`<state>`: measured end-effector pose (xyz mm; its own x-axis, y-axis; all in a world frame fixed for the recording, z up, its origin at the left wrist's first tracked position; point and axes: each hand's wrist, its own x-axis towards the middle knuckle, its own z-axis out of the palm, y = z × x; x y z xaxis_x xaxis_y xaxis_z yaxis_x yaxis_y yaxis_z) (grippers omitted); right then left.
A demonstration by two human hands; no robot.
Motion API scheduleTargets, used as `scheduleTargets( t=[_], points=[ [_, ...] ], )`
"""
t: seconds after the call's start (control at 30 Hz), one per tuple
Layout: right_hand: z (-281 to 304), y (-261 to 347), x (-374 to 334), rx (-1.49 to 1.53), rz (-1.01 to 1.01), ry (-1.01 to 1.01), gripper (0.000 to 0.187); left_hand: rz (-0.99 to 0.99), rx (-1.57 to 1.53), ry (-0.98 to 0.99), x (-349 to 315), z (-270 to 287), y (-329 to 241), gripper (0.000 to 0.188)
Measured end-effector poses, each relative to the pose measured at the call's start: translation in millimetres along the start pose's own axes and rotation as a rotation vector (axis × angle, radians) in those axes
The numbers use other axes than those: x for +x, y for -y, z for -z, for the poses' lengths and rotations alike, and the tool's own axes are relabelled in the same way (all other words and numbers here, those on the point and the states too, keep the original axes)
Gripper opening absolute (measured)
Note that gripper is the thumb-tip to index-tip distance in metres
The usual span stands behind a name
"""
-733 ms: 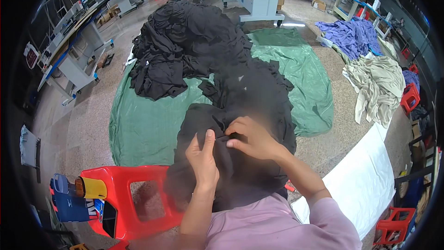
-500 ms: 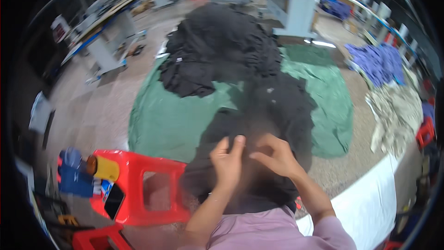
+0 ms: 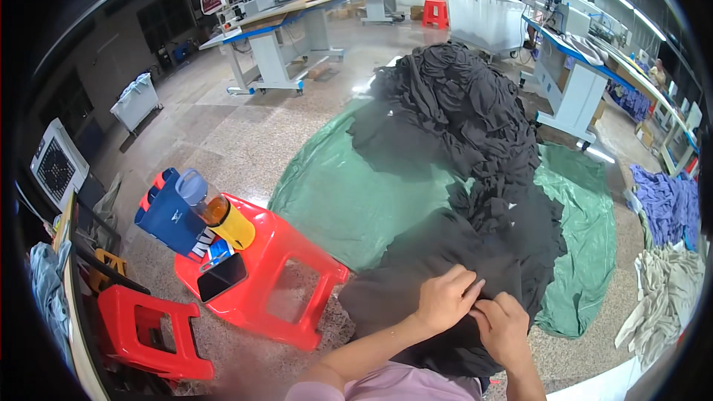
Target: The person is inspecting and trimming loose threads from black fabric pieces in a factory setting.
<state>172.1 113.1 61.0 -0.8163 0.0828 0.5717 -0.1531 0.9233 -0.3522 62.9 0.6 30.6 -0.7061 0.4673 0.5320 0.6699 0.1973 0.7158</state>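
Note:
Black fabric [image 3: 445, 249] is draped over my lap and runs forward to a big heap of black fabric [image 3: 453, 96] on a green plastic sheet [image 3: 371, 200]. Above the lap part, my left hand [image 3: 448, 298] has its thumb and fingers pinched together. Close to its right, my right hand [image 3: 502, 327] is closed the same way, the fingertips of both almost meeting. Both pinches are at the black fabric; the exact bit between the fingers is too dark and small to make out.
A red stool [image 3: 275, 275] at my left bears a bottle [image 3: 223, 215] with a yellow sleeve, a blue bag [image 3: 174, 212] and a phone [image 3: 221, 277]. Another red stool [image 3: 152, 330] stands farther left. Purple cloth [image 3: 668, 204] and beige cloth [image 3: 665, 293] lie at the right.
The view has swung left and up, showing more of the stools and the far tables. My hands, apart and lifted before, have come together in pinches at the black fabric.

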Motion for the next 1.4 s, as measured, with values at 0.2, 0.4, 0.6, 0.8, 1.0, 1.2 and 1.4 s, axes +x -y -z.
scheduleTargets(
  t=[0.2, 0.4, 0.6, 0.8, 1.0, 1.2, 1.4],
  points=[
    [0, -3, -7, 0.354, -0.225, 0.005, 0.018, 0.418, -0.711, 0.524, -10, 14, 24, 0.018],
    [-15, 7, -15, 0.326, -0.179, -0.056, 0.018, 0.480, -0.789, 0.543, -26, 16, 39, 0.018],
    [-15, 2, -23, 0.257, -0.154, 0.012, 0.016, 0.269, -0.524, 0.438, -36, 8, 35, 0.024],
    [-9, 2, -20, 0.327, -0.161, 0.050, 0.014, 0.189, -0.411, 0.410, -46, 7, 32, 0.023],
    [-12, -5, -22, 0.499, -0.261, 0.099, 0.008, 0.173, -0.433, 0.477, -48, 10, 36, 0.024],
    [-37, -25, -42, 0.994, -0.743, 0.079, 0.010, 0.166, -0.435, 0.328, -56, 2, 26, 0.020],
    [-50, -32, -58, 0.998, -0.831, 0.089, 0.016, 0.354, -0.807, 0.291, -58, -1, 11, 0.017]
  ],
)
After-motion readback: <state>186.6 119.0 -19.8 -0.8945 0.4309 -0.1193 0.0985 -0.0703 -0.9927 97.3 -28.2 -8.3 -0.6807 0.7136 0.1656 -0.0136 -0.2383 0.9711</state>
